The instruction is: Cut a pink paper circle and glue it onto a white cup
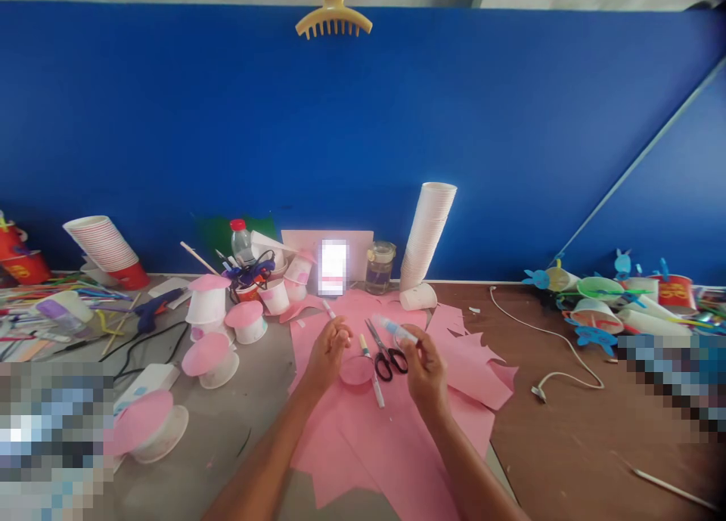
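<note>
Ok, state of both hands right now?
Left hand: fingers curled over the pink paper; can't tell if they hold anything.
Right hand: closed on a clear tube with a blue label.

A craft workspace is shown by pink paper (352, 438), scissors (389, 352), stacked paper cups (428, 234) and a glue gun (153, 309).

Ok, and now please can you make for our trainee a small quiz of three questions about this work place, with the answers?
1. True or false: the scissors lie on pink paper.
2. What do the fingers of the right hand hold?
A) a paper cup
B) a tube
C) a hair clip
3. Fill in: the clear bottle has a ____ cap.

Key: 1 true; 2 B; 3 red
</note>
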Demonstrator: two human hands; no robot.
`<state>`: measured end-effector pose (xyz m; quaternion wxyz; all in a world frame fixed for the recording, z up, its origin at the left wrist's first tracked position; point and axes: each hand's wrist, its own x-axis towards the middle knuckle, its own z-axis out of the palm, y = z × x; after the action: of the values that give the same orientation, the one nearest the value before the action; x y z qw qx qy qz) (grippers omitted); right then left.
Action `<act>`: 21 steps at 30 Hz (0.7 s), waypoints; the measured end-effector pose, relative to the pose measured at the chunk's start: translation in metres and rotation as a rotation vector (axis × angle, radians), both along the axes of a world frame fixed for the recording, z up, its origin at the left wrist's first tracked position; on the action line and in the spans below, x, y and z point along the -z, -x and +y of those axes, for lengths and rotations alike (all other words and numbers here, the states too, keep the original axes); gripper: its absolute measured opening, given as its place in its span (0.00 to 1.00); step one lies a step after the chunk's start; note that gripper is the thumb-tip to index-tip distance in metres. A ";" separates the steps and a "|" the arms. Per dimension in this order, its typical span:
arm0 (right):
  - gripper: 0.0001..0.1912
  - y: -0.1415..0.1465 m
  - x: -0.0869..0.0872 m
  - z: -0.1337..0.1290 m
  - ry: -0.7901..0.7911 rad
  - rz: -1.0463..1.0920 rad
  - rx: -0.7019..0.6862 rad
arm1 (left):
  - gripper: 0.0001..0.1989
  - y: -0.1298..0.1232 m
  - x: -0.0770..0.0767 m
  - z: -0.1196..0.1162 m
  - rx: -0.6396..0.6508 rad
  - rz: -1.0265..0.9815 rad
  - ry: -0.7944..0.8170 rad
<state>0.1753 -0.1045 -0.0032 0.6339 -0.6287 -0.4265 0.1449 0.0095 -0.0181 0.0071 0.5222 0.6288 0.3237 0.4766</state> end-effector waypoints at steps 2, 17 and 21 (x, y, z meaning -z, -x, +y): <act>0.13 -0.010 0.004 0.003 0.010 -0.110 0.147 | 0.19 0.007 0.003 0.008 -0.104 0.167 -0.064; 0.15 -0.009 0.024 0.013 0.262 -0.847 0.195 | 0.04 0.007 0.018 0.006 -0.019 0.853 -0.280; 0.16 -0.005 0.016 0.008 0.210 -0.807 0.205 | 0.04 0.002 0.015 0.004 -0.003 1.003 -0.255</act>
<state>0.1804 -0.0963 -0.0193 0.3598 -0.7353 -0.5586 -0.1336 0.0073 -0.0137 -0.0079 0.2213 0.8382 0.4742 0.1531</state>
